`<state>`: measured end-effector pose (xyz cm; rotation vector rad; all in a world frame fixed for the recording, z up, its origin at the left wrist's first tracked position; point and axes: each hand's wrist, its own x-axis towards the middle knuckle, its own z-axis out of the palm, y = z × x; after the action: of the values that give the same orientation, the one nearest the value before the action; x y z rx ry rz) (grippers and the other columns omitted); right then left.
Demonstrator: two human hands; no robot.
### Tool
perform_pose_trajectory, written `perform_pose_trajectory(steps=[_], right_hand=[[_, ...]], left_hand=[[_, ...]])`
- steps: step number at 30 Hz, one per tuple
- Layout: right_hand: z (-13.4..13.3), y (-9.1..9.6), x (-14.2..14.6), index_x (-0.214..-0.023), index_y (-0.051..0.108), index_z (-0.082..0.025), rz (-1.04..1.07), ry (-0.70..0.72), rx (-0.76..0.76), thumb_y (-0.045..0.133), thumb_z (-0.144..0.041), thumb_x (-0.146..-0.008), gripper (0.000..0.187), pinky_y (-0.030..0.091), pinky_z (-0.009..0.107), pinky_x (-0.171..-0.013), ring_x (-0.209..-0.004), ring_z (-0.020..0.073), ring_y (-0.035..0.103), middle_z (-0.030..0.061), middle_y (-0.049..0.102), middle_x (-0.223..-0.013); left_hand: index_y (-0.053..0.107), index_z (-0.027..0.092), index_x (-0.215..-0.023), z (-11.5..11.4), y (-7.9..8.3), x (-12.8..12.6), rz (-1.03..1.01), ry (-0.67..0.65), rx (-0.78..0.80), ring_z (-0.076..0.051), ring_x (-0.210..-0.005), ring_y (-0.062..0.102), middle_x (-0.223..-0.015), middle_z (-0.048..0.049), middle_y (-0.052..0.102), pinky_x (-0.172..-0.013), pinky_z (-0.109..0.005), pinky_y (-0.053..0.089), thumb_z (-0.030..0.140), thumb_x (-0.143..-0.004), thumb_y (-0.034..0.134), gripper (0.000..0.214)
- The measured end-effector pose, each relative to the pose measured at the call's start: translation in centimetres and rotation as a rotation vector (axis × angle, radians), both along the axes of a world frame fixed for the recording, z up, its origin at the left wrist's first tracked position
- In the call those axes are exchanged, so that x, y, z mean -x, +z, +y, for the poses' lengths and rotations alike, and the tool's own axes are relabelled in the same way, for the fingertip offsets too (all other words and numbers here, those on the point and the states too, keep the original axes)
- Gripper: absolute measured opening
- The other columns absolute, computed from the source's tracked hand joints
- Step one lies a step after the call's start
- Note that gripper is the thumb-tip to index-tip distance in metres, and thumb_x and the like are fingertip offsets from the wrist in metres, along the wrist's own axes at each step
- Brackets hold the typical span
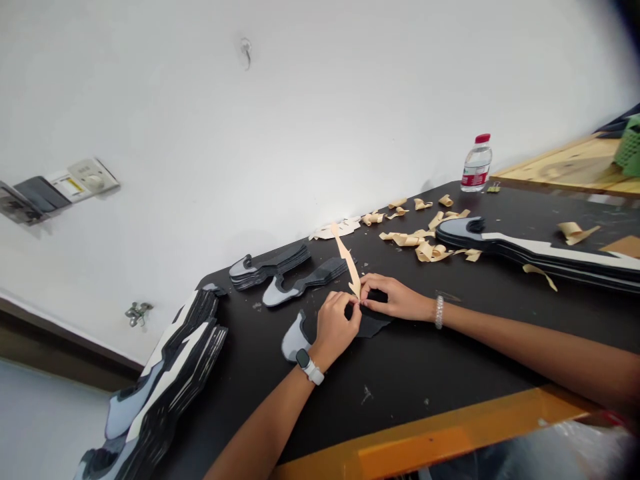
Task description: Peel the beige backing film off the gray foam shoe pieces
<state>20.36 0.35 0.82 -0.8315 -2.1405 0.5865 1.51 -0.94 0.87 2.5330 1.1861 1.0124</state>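
Over the bench, my left hand and right hand look pinched on the tan backing; a hasty pull could tear the foam piece.

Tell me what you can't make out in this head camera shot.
Head view:
- End of the tan strip: covered by the fingers.
- Middle of the dark shoe-shaped piece: covered by the left hand.
- Far end of the long layered stack: cut off by the right edge.
- Bottle label: text too small to read.

White wall with a switch panel behind a black workbench
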Motion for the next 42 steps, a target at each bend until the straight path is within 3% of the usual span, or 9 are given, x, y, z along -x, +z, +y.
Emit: perform_pose_trajectory(steps=[11,18,24,29,36,42], right_hand=[[0.2,-0.1,0.1,-0.078,0.056,-0.019,0.020,-0.004,0.044,0.055,-0.028,-0.081,0.009,0.045,0.032,-0.082,-0.087,0.0175,0.058,0.0048,0.060,-0.093],[0.5,-0.2,-0.4,-0.074,0.054,-0.020,0.010,-0.016,0.038,0.056,-0.023,-0.078,0.005,0.040,0.035,-0.094,-0.117,0.0228,0.050,0.0064,0.063,-0.099],[1.2,-0.3,-1.4,-0.073,0.057,-0.020,-0.069,-0.124,0.036,0.057,-0.023,-0.074,0.003,0.041,0.036,-0.093,-0.116,0.0246,0.053,0.0084,0.062,-0.115],[2.7,-0.8,-3.2,-0.070,0.057,-0.020,-0.094,-0.256,0.035,0.057,-0.025,-0.073,0.006,0.042,0.036,-0.092,-0.111,0.0251,0.056,0.0074,0.063,-0.113],[2.6,-1.0,-3.2,-0.073,0.061,-0.020,-0.042,-0.329,0.080,0.055,-0.030,-0.075,0.011,0.038,0.038,-0.098,-0.115,0.0250,0.053,0.0084,0.059,-0.121],[1.3,-0.4,-1.5,-0.076,0.062,-0.020,-0.072,-0.299,0.105,0.055,-0.031,-0.076,0.014,0.035,0.041,-0.100,-0.125,0.0264,0.044,0.0125,0.054,-0.129]], left_hand=[[0.054,0.020,-0.080,0.0,-0.1,0.0,0.007,0.043,0.007,-0.017,-0.086,0.054,-0.083,-0.0016,0.062,-0.078,-0.030,0.044,0.012,-0.079,0.050,0.009],[0.052,0.020,-0.091,0.0,-0.2,0.1,-0.045,0.073,0.042,-0.020,-0.095,0.052,-0.095,-0.0027,0.061,-0.085,-0.034,0.044,0.008,-0.074,0.050,0.021],[0.050,0.020,-0.098,0.1,-0.2,0.1,-0.074,0.067,0.052,-0.021,-0.101,0.050,-0.101,-0.0040,0.059,-0.090,-0.035,0.042,0.005,-0.071,0.048,0.031],[0.051,0.019,-0.096,0.7,-0.7,0.3,-0.122,0.083,0.062,-0.019,-0.101,0.050,-0.100,-0.0036,0.059,-0.092,-0.034,0.041,-0.002,-0.067,0.042,0.037],[0.055,0.020,-0.091,0.4,-0.4,0.1,-0.097,-0.008,0.018,-0.019,-0.104,0.050,-0.102,-0.0038,0.059,-0.095,-0.036,0.041,0.011,-0.077,0.050,0.017],[0.055,0.020,-0.104,0.2,-0.7,0.1,0.019,0.020,-0.047,-0.023,-0.122,0.039,-0.121,-0.0072,0.051,-0.104,-0.042,0.035,0.020,-0.082,0.051,0.022]])
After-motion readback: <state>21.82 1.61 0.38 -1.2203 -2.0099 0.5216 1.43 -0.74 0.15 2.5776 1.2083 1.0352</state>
